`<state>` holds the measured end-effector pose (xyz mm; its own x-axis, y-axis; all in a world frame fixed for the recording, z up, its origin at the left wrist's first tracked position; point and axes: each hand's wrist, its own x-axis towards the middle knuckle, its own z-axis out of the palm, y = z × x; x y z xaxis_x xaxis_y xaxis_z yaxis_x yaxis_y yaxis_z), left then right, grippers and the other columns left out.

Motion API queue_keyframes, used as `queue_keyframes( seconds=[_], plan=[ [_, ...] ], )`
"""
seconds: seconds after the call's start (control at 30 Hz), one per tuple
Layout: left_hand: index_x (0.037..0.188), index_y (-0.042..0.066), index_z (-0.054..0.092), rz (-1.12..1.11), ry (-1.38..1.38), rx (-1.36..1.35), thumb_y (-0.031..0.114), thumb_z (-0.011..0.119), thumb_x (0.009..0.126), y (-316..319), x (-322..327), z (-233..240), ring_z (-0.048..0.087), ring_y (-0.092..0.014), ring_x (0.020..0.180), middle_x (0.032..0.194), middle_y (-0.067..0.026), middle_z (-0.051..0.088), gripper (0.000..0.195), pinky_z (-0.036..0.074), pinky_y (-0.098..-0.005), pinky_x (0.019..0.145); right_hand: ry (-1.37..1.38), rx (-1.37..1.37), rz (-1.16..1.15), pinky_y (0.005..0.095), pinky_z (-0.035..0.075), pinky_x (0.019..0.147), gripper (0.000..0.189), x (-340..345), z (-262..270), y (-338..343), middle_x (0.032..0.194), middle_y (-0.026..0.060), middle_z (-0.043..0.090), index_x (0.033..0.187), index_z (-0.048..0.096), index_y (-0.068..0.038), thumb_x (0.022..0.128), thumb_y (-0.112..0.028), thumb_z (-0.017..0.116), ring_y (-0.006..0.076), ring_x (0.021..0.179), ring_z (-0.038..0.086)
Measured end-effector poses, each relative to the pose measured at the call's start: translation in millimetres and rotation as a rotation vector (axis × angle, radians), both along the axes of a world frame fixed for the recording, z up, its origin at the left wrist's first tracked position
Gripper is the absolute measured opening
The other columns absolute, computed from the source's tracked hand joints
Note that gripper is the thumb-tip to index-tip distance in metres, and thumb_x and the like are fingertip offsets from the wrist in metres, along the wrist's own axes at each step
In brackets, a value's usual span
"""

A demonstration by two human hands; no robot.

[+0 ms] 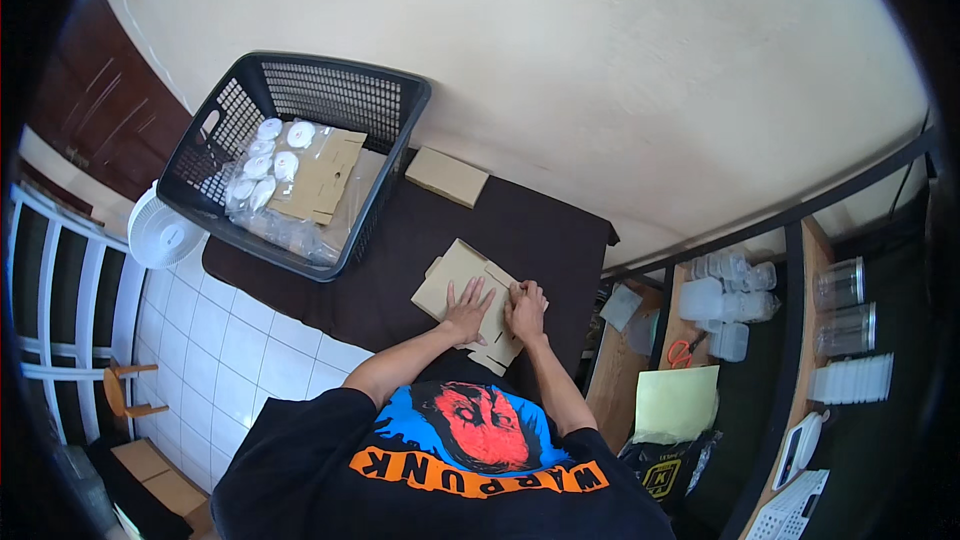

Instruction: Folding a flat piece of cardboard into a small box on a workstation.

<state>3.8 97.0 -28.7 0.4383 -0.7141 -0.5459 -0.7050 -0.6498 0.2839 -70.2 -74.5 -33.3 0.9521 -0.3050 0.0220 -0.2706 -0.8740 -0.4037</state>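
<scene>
A flat, die-cut cardboard box blank (442,286) lies on the dark tablecloth (555,221) in front of me. My left hand (469,310) rests palm down on its middle with the fingers spread. At its right edge is my right hand (526,309), fingers bent over a narrow flap; whether it pinches the flap I cannot tell. Slots and small tabs show along the blank's edges, and both hands hide part of it. A folded cardboard box (448,174) sits farther back, near the wall.
At the left of the table stands a black plastic basket (341,270) with bagged white rolls (286,165) and cardboard blanks (319,176). A white fan (161,231) is beyond it. Right of the table, shelves hold plastic containers (720,304) and orange-handled scissors (680,352).
</scene>
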Motion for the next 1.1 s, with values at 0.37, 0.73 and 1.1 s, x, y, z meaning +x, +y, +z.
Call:
queue_keyframes(
  seconds=[0.37, 0.73, 1.1],
  plan=[
    [0.17, 0.025, -0.004, 0.038, 0.072, 0.002, 0.051, 0.083, 0.082, -27, 1, -6, -0.019, -0.036, 0.161, 0.178, -0.0006, -0.012, 0.127, -0.005, -0.0913, 0.105, 0.122, -0.068, 0.068, 0.0583, 0.031, 0.12, 0.076, -19, 3, 12, 0.153, 0.0276, 0.042, 0.152, 0.047, -0.001, 0.086, -0.025, 0.074, 0.0464, 0.144, 0.039],
    [0.169, 0.035, -0.004, 0.125, 0.062, 0.062, 0.067, 0.086, 0.07, -24, 11, 16, -0.022, -0.036, 0.16, 0.176, -0.0107, -0.019, 0.137, -0.006, -0.0902, 0.106, 0.233, -0.044, -0.084, 0.0637, 0.03, 0.117, 0.071, -40, 6, -10, 0.159, 0.036, 0.028, 0.158, 0.044, -0.012, 0.097, -0.038, 0.067, 0.0527, 0.146, 0.03],
    [0.169, 0.036, 0.0, 0.11, 0.075, 0.082, 0.068, 0.085, 0.071, -27, 15, 21, -0.025, -0.036, 0.159, 0.175, -0.0106, -0.021, 0.133, -0.008, -0.0895, 0.106, 0.4, -0.114, 0.047, 0.0818, 0.019, 0.114, 0.067, 16, 13, -14, 0.169, 0.0298, 0.016, 0.161, 0.041, -0.034, 0.098, -0.044, 0.063, 0.056, 0.152, 0.02]
  ],
)
